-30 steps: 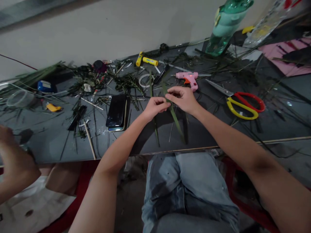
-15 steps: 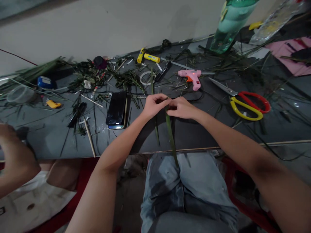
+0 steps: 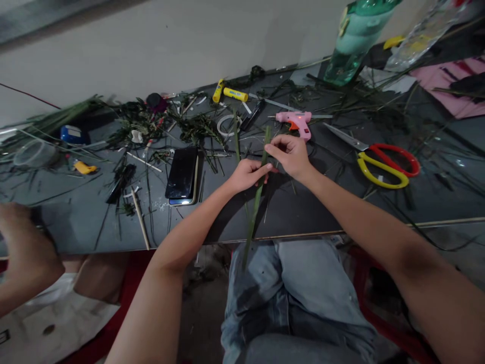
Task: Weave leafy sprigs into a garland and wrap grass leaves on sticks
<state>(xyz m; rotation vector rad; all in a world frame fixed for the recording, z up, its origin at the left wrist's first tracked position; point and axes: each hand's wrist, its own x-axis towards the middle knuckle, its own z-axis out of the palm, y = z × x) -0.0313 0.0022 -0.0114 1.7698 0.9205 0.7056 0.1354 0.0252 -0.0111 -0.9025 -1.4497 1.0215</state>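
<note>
A long green leaf strip [image 3: 255, 207] runs from between my hands down over the table's front edge, its lower end above my lap. My left hand [image 3: 250, 174] is closed round the middle of the strip, thumb lying across it. Higher up, my right hand [image 3: 291, 154] has its thumb and fingers pinched at the strip's edge, near the upper end. A second leaf strip [image 3: 236, 136] lies on the table just left of the first, partly hidden by my left hand.
The pink glue gun [image 3: 297, 123] lies behind my right hand; scissors [image 3: 379, 156] are farther right. Stacked phones [image 3: 182, 174] lie left. A tape roll [image 3: 229, 125], yellow tubes [image 3: 235, 94] and a green bottle [image 3: 352, 45] stand behind. Another person's arm [image 3: 26, 247] is far left.
My left hand has slid down along the leaf strip. My right hand has moved up and right, apart from the left. The strip's lower end has swung left.
</note>
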